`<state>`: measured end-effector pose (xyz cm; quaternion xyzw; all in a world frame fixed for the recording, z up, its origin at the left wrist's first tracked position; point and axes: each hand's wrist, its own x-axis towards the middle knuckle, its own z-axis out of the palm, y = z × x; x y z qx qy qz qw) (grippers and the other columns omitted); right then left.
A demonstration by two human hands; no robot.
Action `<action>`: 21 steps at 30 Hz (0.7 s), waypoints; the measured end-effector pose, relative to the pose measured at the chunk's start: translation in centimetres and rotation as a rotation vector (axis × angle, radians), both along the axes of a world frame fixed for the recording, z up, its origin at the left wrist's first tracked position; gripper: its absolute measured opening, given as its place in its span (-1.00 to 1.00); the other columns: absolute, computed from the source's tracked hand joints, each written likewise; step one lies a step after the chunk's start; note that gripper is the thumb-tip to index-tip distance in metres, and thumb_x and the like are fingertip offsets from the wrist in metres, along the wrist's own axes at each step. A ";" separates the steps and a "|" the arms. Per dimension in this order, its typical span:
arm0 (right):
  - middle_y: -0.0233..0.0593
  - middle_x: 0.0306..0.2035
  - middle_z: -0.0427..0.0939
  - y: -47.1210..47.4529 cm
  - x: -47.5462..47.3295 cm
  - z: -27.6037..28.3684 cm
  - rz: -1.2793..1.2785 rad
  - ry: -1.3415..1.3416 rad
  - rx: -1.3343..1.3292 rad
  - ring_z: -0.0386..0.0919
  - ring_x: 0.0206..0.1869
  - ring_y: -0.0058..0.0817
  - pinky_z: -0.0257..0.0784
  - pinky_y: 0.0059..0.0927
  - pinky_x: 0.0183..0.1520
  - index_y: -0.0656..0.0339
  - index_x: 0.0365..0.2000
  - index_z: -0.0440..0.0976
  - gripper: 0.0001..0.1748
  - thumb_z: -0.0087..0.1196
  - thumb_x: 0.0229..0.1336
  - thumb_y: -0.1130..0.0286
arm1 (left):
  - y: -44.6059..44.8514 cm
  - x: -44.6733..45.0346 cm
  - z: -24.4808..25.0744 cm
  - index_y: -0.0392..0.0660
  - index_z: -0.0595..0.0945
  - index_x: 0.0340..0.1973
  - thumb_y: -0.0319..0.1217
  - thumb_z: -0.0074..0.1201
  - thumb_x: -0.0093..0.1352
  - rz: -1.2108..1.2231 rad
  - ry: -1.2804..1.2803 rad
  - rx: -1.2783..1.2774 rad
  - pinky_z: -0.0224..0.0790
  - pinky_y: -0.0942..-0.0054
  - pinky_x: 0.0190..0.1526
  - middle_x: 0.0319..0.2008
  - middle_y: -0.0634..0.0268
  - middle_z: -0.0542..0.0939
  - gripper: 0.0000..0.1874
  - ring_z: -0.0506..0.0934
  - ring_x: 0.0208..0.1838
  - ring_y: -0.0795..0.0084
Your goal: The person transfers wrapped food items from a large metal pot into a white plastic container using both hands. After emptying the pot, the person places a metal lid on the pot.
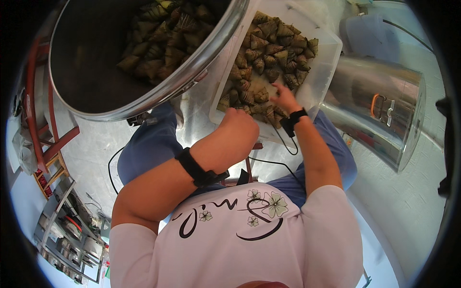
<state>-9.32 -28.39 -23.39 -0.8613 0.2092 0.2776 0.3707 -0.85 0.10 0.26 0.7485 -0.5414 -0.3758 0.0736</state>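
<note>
Many leaf-wrapped, string-tied rice dumplings lie in a translucent plastic bin in front of me. My right hand reaches over them, thumb and fingers apart, near a patch of bin floor between dumplings; nothing shows in its fingers. At the bin's near left corner is my left hand, fingers curled and turned away from view, close to some dumplings; whether it holds one is hidden. Left of the bin stands a large metal pot, tilted in view, with a heap of wrapped dumplings inside.
A shiny metal cylinder with a handle lies right of the bin, near a blue plastic container. Black cables run between my knees. A red wooden chair and a metal rack stand at the left.
</note>
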 end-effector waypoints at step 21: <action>0.11 0.19 0.23 1.3 -2.1 -8.5 -0.381 -0.053 -0.230 0.30 0.20 0.11 0.36 0.01 0.20 0.08 0.18 0.38 -0.25 0.41 -0.06 0.32 | -1.5 0.5 -0.3 -0.15 0.58 -0.29 -0.46 0.18 0.10 0.004 -0.100 0.041 0.29 0.33 -0.15 -0.35 0.23 0.57 -0.76 0.54 -0.19 0.28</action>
